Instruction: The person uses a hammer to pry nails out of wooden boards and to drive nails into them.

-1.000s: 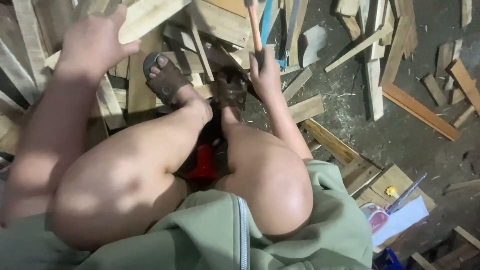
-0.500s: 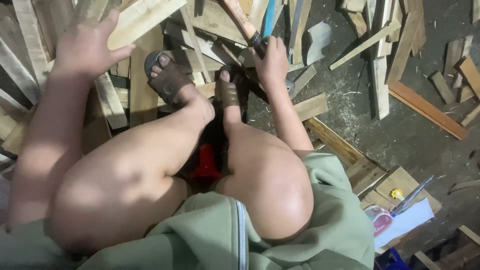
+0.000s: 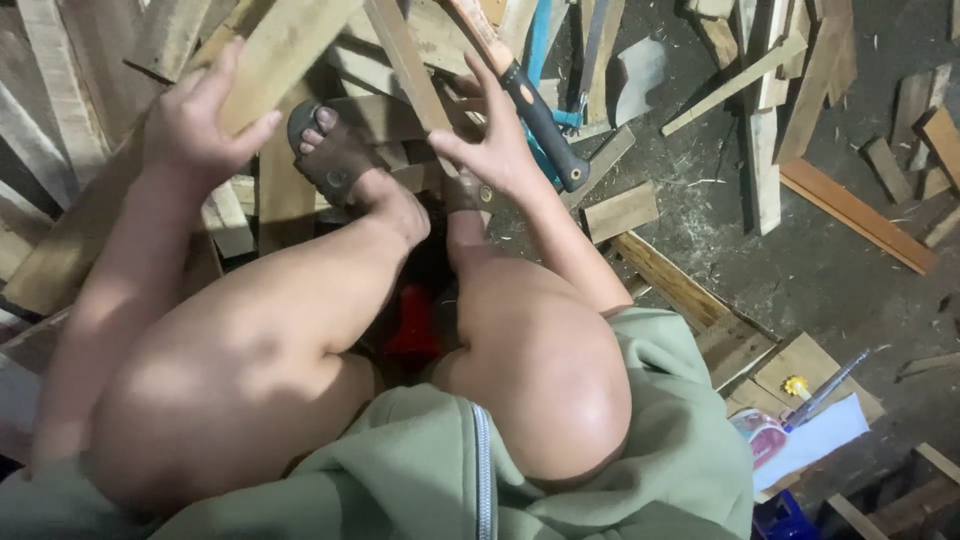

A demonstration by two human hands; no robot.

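Our left hand [image 3: 195,125] grips a plank [image 3: 285,45]; our right hand [image 3: 490,140], fingers spread wide, touches a slat [image 3: 405,60] beside the hammer [image 3: 535,105].

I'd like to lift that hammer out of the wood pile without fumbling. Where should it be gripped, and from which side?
Probably by the black grip at the lower end of the hammer, coming from the right, floor side. That end juts free over the planks, beside the right hand, whose fingers are spread. The upper part is buried among slats, its head out of sight.
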